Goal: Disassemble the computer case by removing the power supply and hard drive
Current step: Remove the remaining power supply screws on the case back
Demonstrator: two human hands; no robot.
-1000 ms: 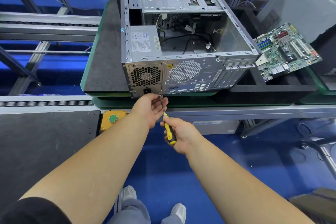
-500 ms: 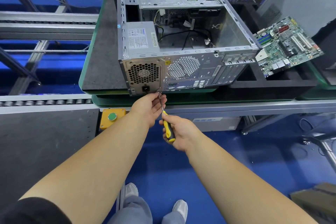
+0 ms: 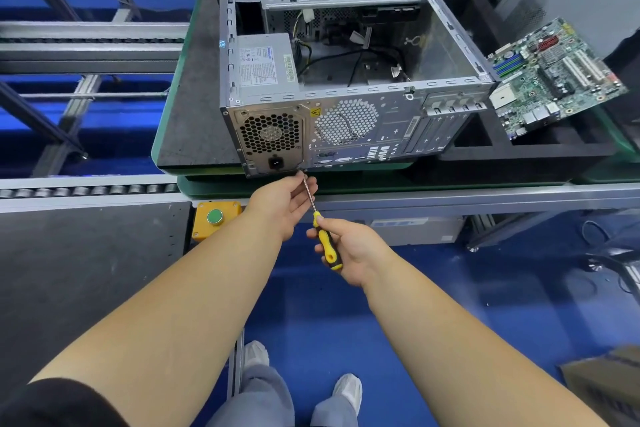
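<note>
— Screws at the rear corner: can you make them out?
— No, the tip of the yellow-and-black-handled screwdriver [image 3: 323, 236] meets the open grey metal computer case [image 3: 346, 80] at its lower rear edge, and the left hand [image 3: 287, 203] hides that spot. The hard drive is hard to pick out among the bays.
— Hands?
— The right hand [image 3: 349, 248] grips the handle; the left pinches the shaft near the tip.
— And the silver boxy power supply [image 3: 265, 62]?
— Seated in the case's left rear corner on the dark tabletop [image 3: 194, 107], its fan grille just above both hands.
</note>
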